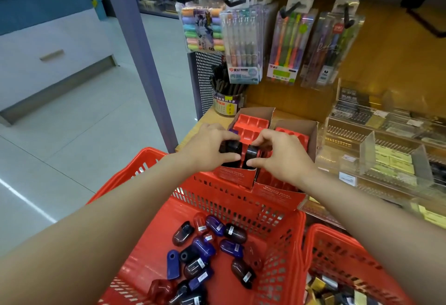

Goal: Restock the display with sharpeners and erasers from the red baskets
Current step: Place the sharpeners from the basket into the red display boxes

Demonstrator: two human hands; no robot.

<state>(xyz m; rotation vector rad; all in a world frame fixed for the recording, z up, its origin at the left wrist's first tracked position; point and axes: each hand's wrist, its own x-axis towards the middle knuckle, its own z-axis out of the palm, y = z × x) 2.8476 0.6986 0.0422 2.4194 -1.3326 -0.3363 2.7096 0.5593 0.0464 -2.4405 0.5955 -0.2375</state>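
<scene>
Sharpeners [205,251] lie loose in the red basket [277,237] below both wrists; left hand [207,146] and right hand [281,154] each pinch a dark one over the display box [251,126]. Misjudge a slot and one tumbles back.

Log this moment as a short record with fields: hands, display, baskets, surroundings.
left hand: left hand grips a black sharpener at the display box's front row
right hand: right hand grips another black sharpener beside it
display: display box with red slotted tray, back slots unfilled
near basket: red basket holds loose sharpeners in black, purple, blue, red
second basket: second red basket, contents unclear
surroundings: pen packs hang above
</scene>
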